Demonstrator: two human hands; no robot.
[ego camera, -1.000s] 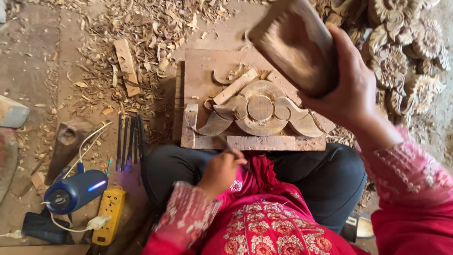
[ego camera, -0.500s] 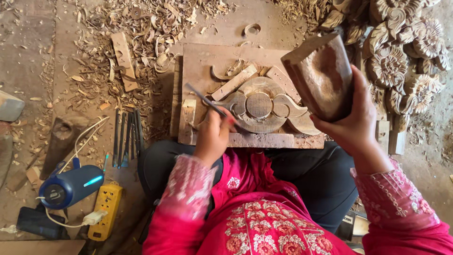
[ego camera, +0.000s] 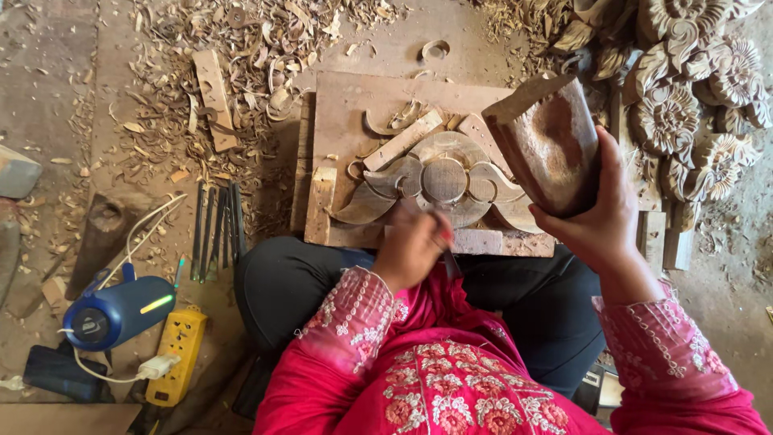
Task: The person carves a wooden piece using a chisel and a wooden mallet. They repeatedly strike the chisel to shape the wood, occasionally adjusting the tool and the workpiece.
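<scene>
The right hand (ego camera: 600, 221) has its grip wrapped around a worn, blocky brown wooden mallet (ego camera: 547, 141), raised over the right edge of the pale carved wooden panel (ego camera: 431, 181). The left hand (ego camera: 411, 246) pinches a thin metal chisel (ego camera: 447, 254) at the panel's near edge, above the lap. Curled shavings (ego camera: 233, 72) crowd the floor beyond.

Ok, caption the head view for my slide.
Left hand sets a chisel on a carved panel; right hand lifts a wooden mallet.
</scene>
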